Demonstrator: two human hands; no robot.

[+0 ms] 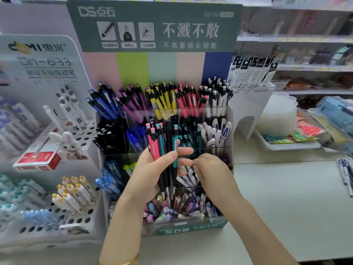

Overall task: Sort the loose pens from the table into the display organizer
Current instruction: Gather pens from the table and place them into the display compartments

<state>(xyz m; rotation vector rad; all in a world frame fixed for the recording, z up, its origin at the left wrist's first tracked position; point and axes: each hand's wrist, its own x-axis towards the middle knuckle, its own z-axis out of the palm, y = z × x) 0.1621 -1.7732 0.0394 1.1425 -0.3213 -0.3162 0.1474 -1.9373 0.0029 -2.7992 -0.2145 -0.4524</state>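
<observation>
Left hand (pixel 152 170): I grip a pen bundle (pixel 164 148), centre frame.
Right hand (pixel 210 167): curled at the organizer (pixel 191 229); whether I grasp anything, I cannot tell.
Right edge: loose pens (pixel 345 175).

I see bare table (pixel 282 197) open on the right of the display organizer (pixel 191 229), white pen rack (pixel 57 238) close against its left side, white stand (pixel 250 106) beside its right back corner, compartments crowded with pens (pixel 162 100)

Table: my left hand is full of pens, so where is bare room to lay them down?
Bare table lies right of the display organizer, up to the loose pens at the right edge. Crowded: the pen racks left, the white tray behind.
</observation>
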